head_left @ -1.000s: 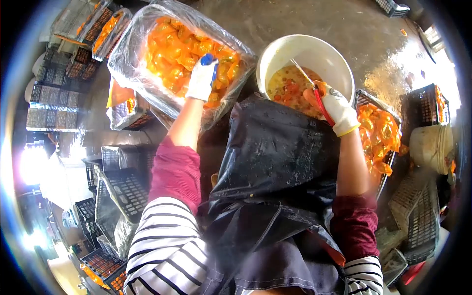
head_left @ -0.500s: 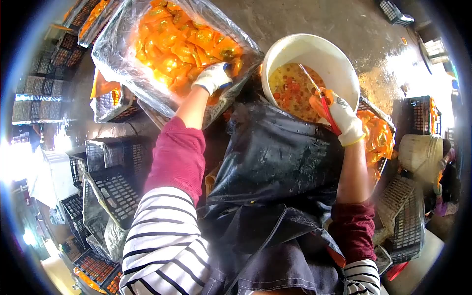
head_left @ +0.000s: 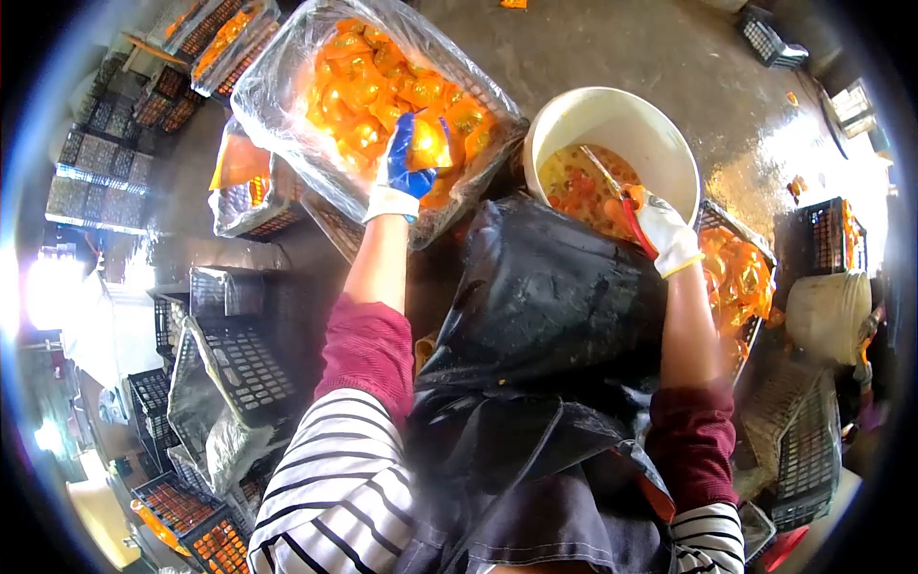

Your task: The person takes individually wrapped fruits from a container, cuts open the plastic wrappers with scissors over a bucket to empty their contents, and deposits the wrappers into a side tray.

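Left hand [head_left: 405, 174] is now turned palm up, no longer down; orange piece [head_left: 428, 145] is gripped in it, over orange heap [head_left: 352, 86] in plastic-lined crate [head_left: 265, 107]. Red-handled tool [head_left: 634, 221] is held in closed right hand [head_left: 666, 232], over white bucket [head_left: 658, 134].

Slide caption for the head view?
Left hand holds an orange piece over a plastic-lined crate; right hand holds a red-handled tool at a white bucket.
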Tool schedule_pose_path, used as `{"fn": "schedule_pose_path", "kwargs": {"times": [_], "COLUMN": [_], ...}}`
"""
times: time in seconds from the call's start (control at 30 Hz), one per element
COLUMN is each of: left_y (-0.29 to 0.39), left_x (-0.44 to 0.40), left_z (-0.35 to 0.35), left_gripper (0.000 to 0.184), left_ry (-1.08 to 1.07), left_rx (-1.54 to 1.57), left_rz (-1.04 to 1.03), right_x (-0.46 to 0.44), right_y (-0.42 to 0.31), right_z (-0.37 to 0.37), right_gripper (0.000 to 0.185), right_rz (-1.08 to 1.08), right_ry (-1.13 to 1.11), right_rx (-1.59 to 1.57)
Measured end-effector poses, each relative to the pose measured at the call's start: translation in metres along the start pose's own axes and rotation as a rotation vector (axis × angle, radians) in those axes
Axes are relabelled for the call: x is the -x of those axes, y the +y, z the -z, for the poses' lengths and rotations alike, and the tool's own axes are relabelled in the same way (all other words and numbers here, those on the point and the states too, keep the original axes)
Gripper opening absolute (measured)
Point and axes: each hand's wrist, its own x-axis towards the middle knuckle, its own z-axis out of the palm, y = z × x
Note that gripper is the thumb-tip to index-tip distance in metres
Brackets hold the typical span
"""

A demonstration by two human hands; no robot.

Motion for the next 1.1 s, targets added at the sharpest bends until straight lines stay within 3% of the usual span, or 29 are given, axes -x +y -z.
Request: {"fn": "schedule_pose_path", "kwargs": {"times": [0.03, 0.13, 0.2, 0.27, 0.3, 0.37, 0.53, 0.57, 0.67, 0.7, 0.83, 0.93, 1.07, 1.1], "left_y": [-0.002, -0.013, -0.031, -0.056, -0.066, -0.086, -0.132, -0.139, -0.15, -0.145, -0.136, -0.127, -0.118, -0.117], "left_x": [0.004, 0.021, -0.003, -0.034, -0.035, -0.033, -0.034, -0.034, -0.05, -0.045, -0.054, -0.051, -0.019, -0.017], "left_z": [-0.009, -0.059, -0.068, -0.071, -0.083, -0.111, -0.127, -0.127, -0.11, -0.117, -0.122, -0.128, -0.144, -0.143], "left_gripper": [0.041, 0.038, 0.035, 0.03, 0.03, 0.028, 0.034, 0.035, 0.038, 0.041, 0.045, 0.045, 0.046, 0.044], "left_ry": [-0.006, -0.003, 0.079, -0.145, -0.146, -0.146, -0.147, -0.147, -0.3, -0.273, -0.335, -0.518, -0.548, -0.603], "left_rx": [-0.275, -0.357, -0.512, -0.474, -0.471, -0.496, -0.406, -0.398, -0.25, -0.275, -0.275, -0.264, -0.761, -0.758], "left_rz": [-0.081, 0.078, 0.081, 0.039, 0.027, -0.009, 0.027, 0.02, 0.222, 0.26, 0.274, 0.34, 0.223, 0.219], "right_x": [0.006, 0.005, -0.017, -0.023, -0.029, -0.038, -0.017, 0.003, -0.001, -0.011, -0.015, 0.0, 0.009, 0.01], "right_y": [-0.007, 0.002, 0.034, 0.04, 0.045, 0.057, 0.03, 0.003, 0.01, 0.021, 0.021, 0.001, -0.011, -0.012], "right_z": [0.001, 0.001, -0.006, -0.008, -0.01, -0.016, -0.007, 0.006, 0.012, 0.01, 0.007, 0.014, 0.015, 0.015], "right_gripper": [0.025, 0.036, 0.037, 0.037, 0.036, 0.018, 0.016, 0.015, 0.022, 0.019, 0.027, 0.03, 0.031, 0.031], "right_rz": [-0.01, 0.096, 0.124, 0.157, 0.128, 0.113, 0.001, -0.045, -0.047, -0.061, 0.095, 0.144, 0.174, 0.183], "right_ry": [0.0, 0.039, 0.051, 0.088, 0.114, 0.107, 0.168, 0.167, 0.146, 0.117, 0.087, -0.011, -0.119, -0.145], "right_rx": [-0.036, 0.127, 0.033, -0.026, -0.114, -0.231, -0.386, -0.272, -0.207, -0.335, -0.575, -0.654, -0.656, -0.681]}}
